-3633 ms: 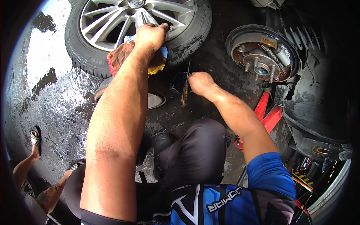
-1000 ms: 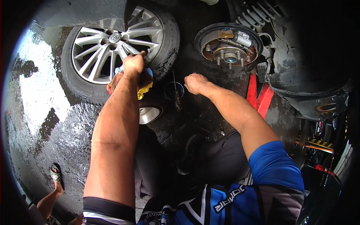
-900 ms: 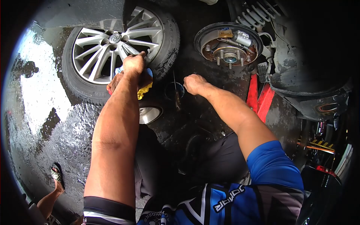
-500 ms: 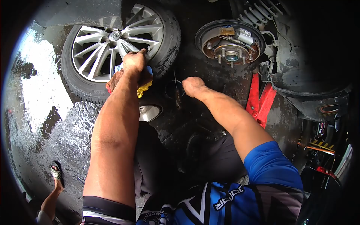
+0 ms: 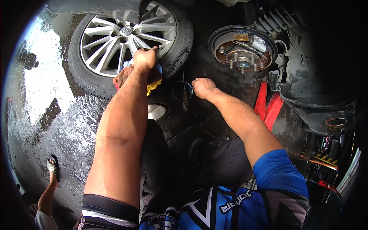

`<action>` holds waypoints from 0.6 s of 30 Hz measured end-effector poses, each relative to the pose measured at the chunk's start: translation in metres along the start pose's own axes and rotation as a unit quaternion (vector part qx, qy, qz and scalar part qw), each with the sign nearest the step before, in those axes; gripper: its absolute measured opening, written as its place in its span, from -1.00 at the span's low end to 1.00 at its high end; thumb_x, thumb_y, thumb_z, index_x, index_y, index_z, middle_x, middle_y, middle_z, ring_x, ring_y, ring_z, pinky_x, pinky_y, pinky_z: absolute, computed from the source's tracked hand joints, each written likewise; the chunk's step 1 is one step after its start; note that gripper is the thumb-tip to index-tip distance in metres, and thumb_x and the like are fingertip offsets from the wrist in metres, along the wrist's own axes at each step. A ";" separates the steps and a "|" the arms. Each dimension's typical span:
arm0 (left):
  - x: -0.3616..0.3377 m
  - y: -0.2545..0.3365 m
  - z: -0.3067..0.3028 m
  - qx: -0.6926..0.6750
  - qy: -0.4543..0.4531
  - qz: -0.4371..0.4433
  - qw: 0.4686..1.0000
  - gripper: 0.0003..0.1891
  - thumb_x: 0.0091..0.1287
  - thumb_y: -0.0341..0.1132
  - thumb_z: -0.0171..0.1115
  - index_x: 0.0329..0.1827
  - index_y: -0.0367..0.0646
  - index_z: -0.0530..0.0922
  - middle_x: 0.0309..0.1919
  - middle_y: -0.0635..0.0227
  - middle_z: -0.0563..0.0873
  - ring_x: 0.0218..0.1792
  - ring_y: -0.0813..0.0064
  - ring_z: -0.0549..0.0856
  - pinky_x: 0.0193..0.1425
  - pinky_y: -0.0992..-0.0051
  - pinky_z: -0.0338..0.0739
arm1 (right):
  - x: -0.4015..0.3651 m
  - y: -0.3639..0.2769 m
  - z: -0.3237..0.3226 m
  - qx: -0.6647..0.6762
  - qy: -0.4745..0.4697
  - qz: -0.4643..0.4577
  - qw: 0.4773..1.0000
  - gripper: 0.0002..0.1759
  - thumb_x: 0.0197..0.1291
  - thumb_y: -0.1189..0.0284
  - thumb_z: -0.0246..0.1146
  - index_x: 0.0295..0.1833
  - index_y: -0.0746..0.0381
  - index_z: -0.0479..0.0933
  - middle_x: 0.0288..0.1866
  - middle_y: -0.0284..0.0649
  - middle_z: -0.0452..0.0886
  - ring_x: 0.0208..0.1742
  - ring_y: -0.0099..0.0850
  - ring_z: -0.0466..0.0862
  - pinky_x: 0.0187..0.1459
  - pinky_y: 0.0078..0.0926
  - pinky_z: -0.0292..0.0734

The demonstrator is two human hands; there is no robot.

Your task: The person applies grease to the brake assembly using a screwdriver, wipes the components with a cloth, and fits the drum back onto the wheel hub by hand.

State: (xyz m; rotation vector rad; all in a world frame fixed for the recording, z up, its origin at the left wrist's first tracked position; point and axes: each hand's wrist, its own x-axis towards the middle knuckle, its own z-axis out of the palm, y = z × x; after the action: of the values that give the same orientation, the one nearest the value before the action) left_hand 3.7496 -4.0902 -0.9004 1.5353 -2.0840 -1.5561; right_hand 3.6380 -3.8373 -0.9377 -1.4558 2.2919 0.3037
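My left hand (image 5: 145, 59) is closed over the lower right part of a silver alloy wheel (image 5: 126, 30) with its tyre, which lies face up. Whatever its fingers grip is hidden. Below that hand and partly behind the wrist is a crumpled brown, yellow and blue rag (image 5: 154, 86). My right hand (image 5: 203, 88) is a fist beside the rim of a dark round container (image 5: 174, 92); what it holds, if anything, cannot be made out. A thin rod with a dark, brush-like end (image 5: 185, 100) stands in the container.
An exposed brake assembly (image 5: 243, 50) with studs is at the upper right, below a coil spring (image 5: 274, 22). Red jack arms (image 5: 261, 100) stand beneath it. A metal disc or drum (image 5: 157, 112) lies below the rag. Another person's sandalled foot (image 5: 53, 165) is at lower left.
The whole view has shifted, so the wheel, brake assembly and both hands appear farther right and slightly higher. Both hands keep nearly the same places relative to the wheel and container.
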 end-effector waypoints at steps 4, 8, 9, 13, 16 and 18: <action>0.002 -0.003 0.003 -0.004 -0.002 -0.004 1.000 -0.39 0.20 0.08 0.29 0.04 -0.35 0.64 0.03 -0.08 0.68 0.17 0.07 0.62 0.30 0.33 0.42 | 0.004 -0.002 0.010 -0.038 0.010 -0.018 0.999 -0.82 0.14 0.43 0.16 -0.23 0.22 0.64 -0.13 -0.08 0.69 0.02 -0.07 0.65 0.03 -0.13 0.58; 0.015 -0.010 0.008 -0.028 -0.019 -0.013 0.999 -0.37 0.19 0.08 0.30 0.06 -0.36 0.63 0.03 -0.08 0.69 0.16 0.07 0.63 0.29 0.33 0.42 | -0.001 -0.008 -0.021 0.043 -0.057 0.052 0.996 -0.78 0.19 0.37 0.18 -0.12 0.21 0.64 -0.06 -0.04 0.68 0.06 -0.04 0.64 0.07 -0.13 0.57; 0.019 -0.013 0.010 -0.041 -0.026 -0.020 0.999 -0.37 0.19 0.09 0.31 0.07 -0.36 0.62 0.03 -0.09 0.68 0.16 0.06 0.63 0.29 0.33 0.42 | -0.005 -0.008 -0.032 0.083 -0.091 0.088 0.988 -0.74 0.22 0.33 0.20 -0.05 0.19 0.64 0.00 -0.04 0.67 0.10 -0.03 0.63 0.10 -0.14 0.56; 0.031 -0.020 0.013 0.040 -0.011 0.012 0.999 -0.35 0.18 0.12 0.29 0.03 -0.39 0.63 0.01 -0.09 0.69 0.13 0.09 0.65 0.27 0.36 0.44 | -0.020 0.015 -0.053 0.166 -0.063 0.067 0.982 -0.70 0.26 0.24 0.22 -0.04 0.19 0.63 -0.03 0.00 0.67 0.07 -0.02 0.64 0.10 -0.14 0.55; 0.044 -0.035 0.020 0.092 0.009 0.111 0.990 -0.32 0.19 0.15 0.27 0.02 -0.40 0.63 -0.05 -0.08 0.72 0.07 0.07 0.67 0.23 0.35 0.46 | -0.040 0.027 -0.075 0.202 -0.053 0.071 0.975 -0.70 0.25 0.23 0.24 -0.06 0.20 0.64 -0.09 -0.01 0.69 0.02 -0.05 0.66 0.04 -0.19 0.56; 0.068 -0.055 0.024 0.228 0.012 0.221 0.948 -0.39 0.27 0.16 0.19 0.02 -0.30 0.64 -0.10 -0.17 0.69 0.09 -0.04 0.63 0.25 0.32 0.44 | -0.057 0.037 -0.085 0.234 -0.045 0.060 0.969 -0.71 0.25 0.23 0.24 -0.08 0.21 0.65 -0.14 -0.02 0.70 -0.02 -0.06 0.67 0.00 -0.21 0.57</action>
State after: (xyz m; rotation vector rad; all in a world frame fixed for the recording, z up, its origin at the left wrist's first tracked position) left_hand 3.7379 -4.1239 -0.9834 1.0545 -2.6633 -0.9395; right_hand 3.6075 -3.8085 -0.8380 -1.0468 2.1860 -0.1323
